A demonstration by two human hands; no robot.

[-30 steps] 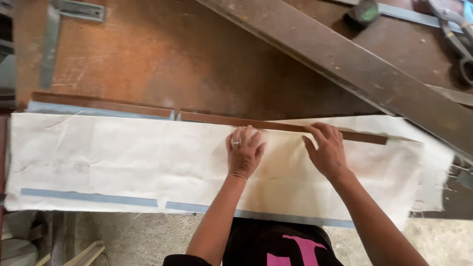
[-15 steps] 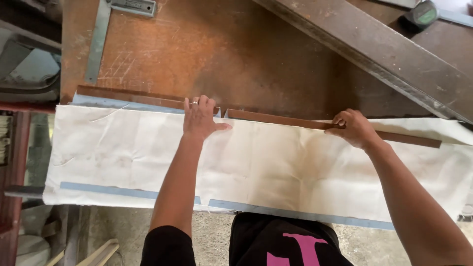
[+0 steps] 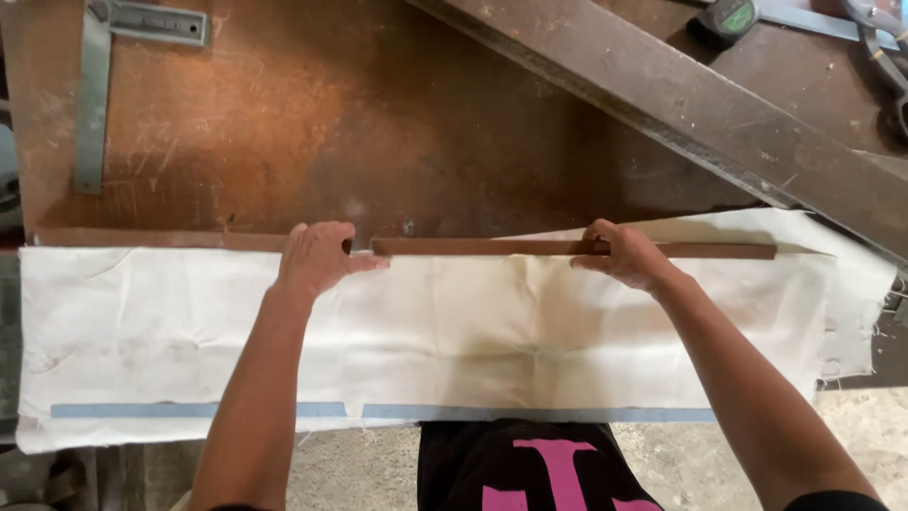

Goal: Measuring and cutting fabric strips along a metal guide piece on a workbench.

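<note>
Left hand (image 3: 317,257) flat, fingers released, on cloth (image 3: 454,331) at 9 o'clock of strip (image 3: 530,247); right hand (image 3: 626,255) grasping strip.

**Things lying around the bench**

A rusty brown metal table (image 3: 378,142) fills the top of the view; a grey metal square (image 3: 95,95) lies flat on its far left corner; a long dark beam (image 3: 681,95) runs slanted across the right side; a small tape measure (image 3: 726,19) sits above the beam, touching a flat grey ruler (image 3: 813,21); dark scissors (image 3: 884,66) lie at the right edge; a rough floor (image 3: 369,468) shows below.
</note>
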